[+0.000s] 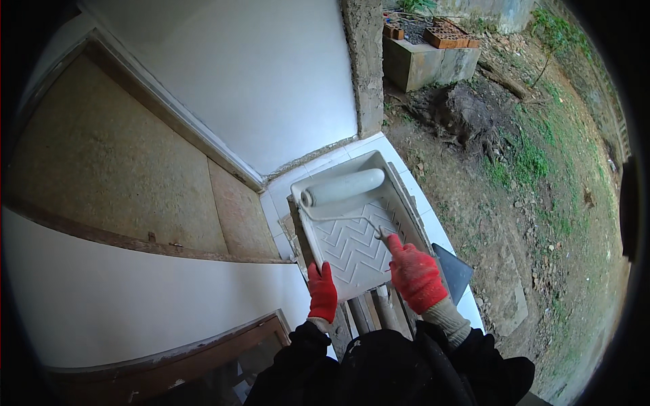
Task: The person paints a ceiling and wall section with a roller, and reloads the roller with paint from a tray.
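Observation:
A white paint tray [338,267] with a zigzag-ribbed slope rests in front of me, its deep end away from me. Across that deep end lies a paint roller [347,187], its sleeve coated white and its wire frame running back toward me. My right hand [418,274], in a red glove with a pale knitted cuff, is closed around the roller's handle, most of which the glove hides. At the tray's near left corner, my left hand [322,292], also red-gloved, grips the rim with its fingers pointing forward.
Wooden boards and poles [384,308] lie beneath the tray. A dark grey flat piece [452,272] sits right of my right hand on the white tiled ledge [437,233]. White walls [271,74] and a boarded opening [115,155] stand left; rough ground [501,210] drops away right.

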`<state>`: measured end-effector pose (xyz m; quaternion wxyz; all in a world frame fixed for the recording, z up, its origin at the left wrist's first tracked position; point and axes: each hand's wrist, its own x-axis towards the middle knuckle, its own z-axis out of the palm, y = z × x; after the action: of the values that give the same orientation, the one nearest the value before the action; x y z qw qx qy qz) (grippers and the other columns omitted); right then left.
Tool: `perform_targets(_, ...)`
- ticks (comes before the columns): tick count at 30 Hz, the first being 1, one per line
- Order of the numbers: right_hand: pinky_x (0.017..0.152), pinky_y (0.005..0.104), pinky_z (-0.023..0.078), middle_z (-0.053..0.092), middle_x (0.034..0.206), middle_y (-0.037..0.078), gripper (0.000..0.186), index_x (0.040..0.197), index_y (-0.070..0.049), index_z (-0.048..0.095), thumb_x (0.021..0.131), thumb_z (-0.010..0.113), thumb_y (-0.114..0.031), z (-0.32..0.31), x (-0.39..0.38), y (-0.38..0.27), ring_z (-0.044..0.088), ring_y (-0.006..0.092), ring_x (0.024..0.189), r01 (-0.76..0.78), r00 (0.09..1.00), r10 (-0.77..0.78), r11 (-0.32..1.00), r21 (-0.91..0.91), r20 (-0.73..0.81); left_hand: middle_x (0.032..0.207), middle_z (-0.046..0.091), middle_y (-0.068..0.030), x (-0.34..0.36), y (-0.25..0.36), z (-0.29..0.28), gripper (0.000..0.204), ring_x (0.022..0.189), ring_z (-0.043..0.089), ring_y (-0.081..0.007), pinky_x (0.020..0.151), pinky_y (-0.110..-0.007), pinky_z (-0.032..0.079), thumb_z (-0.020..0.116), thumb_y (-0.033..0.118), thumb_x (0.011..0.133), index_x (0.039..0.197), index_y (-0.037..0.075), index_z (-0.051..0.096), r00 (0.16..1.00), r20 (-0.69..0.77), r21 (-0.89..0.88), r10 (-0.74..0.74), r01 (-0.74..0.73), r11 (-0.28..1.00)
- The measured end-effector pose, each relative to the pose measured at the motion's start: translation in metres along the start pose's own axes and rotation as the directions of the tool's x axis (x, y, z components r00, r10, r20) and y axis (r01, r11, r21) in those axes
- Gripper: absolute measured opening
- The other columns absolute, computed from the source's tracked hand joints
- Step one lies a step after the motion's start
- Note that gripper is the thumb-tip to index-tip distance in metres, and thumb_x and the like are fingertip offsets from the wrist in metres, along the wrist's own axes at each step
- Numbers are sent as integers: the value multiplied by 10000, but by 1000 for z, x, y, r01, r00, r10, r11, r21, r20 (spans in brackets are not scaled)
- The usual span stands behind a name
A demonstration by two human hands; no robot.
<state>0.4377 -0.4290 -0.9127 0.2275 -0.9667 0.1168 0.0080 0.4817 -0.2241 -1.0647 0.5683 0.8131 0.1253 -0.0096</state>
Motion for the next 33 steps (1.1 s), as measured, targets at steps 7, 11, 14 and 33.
perform_targets(7,554,406,492,579,811,129,473,1291,-96,439,826,522,-112,38,4,-11,622,299,676,-27,999,37,966,-258,34,1011,614,-178,-7,-6,3,374,916,590,-284,801,-371,448,509,272,932,1172,-14,482,1000,-25,48,-8,9,999)
perform_targets(11,581,402,507,597,867,149,457,1312,-93,415,858,471,-86,46,23,-20,635,304,724,-84,987,120,955,-285,111,1021,598,-184,-6,-13,5,377,933,569,-289,822,-369,433,516,270,928,1149,-33,488,997,-73,64,-1,6,998)
perform_targets(14,596,404,512,604,887,166,476,1327,-91,396,858,477,-90,62,31,-17,638,312,741,-88,982,131,956,-281,138,1012,601,-190,-6,-14,2,373,922,572,-306,819,-384,436,514,277,928,1140,-30,498,997,-75,115,0,9,993)
perform_targets(33,801,275,464,650,1025,172,627,1347,-71,420,761,642,-55,9,-7,16,607,154,917,-239,969,228,769,593,94,816,543,-88,-8,-4,8,256,743,489,-192,703,-338,415,517,233,931,1009,-11,517,995,-97,9,-11,12,1000)
